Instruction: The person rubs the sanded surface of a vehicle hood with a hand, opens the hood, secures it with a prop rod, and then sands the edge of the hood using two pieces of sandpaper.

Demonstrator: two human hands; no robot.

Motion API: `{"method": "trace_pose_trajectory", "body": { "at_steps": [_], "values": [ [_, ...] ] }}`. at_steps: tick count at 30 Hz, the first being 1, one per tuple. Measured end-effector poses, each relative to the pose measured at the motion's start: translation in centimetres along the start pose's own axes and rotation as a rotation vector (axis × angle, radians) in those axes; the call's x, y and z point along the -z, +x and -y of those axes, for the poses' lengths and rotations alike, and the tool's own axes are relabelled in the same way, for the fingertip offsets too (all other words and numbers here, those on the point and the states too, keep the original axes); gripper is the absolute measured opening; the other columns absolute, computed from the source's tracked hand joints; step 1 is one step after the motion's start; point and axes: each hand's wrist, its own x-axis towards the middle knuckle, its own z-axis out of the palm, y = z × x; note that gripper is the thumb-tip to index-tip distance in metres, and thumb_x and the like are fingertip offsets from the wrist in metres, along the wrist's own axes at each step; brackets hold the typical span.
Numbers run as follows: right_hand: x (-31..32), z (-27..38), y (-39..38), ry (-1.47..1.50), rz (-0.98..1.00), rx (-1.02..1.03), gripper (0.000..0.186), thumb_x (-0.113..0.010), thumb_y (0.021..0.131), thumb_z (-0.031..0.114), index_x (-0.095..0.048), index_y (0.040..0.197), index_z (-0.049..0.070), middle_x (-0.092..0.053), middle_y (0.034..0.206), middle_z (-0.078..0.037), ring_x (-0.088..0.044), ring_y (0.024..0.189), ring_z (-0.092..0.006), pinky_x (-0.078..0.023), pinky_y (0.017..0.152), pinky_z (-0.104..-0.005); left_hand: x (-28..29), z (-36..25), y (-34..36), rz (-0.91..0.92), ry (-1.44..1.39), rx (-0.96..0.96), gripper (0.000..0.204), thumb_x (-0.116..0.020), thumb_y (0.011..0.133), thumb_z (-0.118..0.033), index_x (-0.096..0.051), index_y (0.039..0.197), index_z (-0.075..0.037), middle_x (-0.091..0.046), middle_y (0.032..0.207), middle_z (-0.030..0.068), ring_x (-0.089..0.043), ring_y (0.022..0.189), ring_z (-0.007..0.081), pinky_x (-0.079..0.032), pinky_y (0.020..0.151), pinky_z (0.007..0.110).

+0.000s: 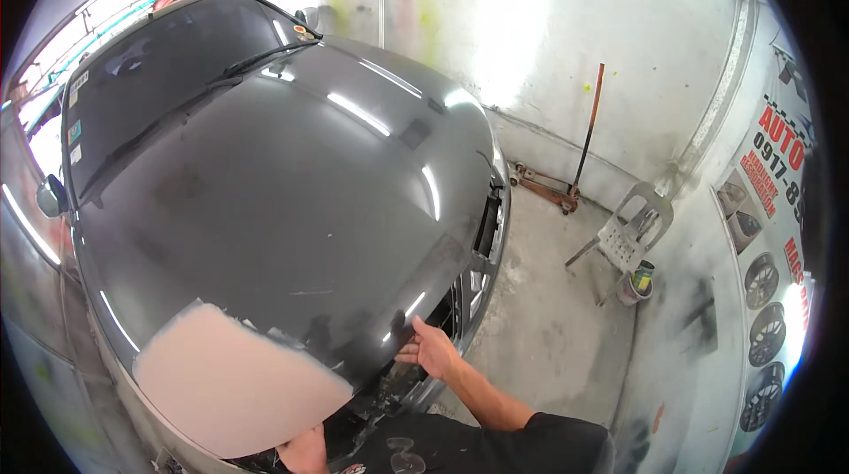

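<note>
A dark grey car hood (pixel 248 173) fills the centre, with a pale pinkish filler patch (pixel 239 377) on its near left corner. My right hand (pixel 429 350) is at the hood's front edge, right of the patch and above the dark grille opening (pixel 451 315); its fingers are apart and slightly bent, touching or very near the edge, with nothing held. My left hand (pixel 302 449) is low in the view, at the lower edge of the patched corner. Its fingers are mostly hidden there, so I cannot tell whether they grip the edge.
A white wall (pixel 584 14) stands behind the car. A rusty floor jack (pixel 557 195), a grey plastic chair (pixel 632 226) and a bucket with a can (pixel 635 288) are on the concrete floor (pixel 548 315) at right. A signboard (pixel 743 209) lines the right wall.
</note>
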Motion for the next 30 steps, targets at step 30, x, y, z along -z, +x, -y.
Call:
{"method": "trace_pose_trajectory", "body": {
  "at_steps": [30],
  "values": [
    [8.3, 6.7, 9.7, 0.156, -0.150, 0.328, 0.054, -0.052, 0.101, 0.052, -0.057, 0.130, 0.007, -0.063, 0.127, -0.009, -0.059, 0.117, -0.0263, -0.045, 0.104, -0.0437, -1.2, 2.6, -1.9, 0.264, 0.468, -0.182, 0.079, -0.050, 0.094, -0.060, -0.040, 0.150, -0.006, -0.045, 0.152, 0.0157, -0.040, 0.140, 0.0335, -0.026, 0.120, 0.049]
  ]
}}
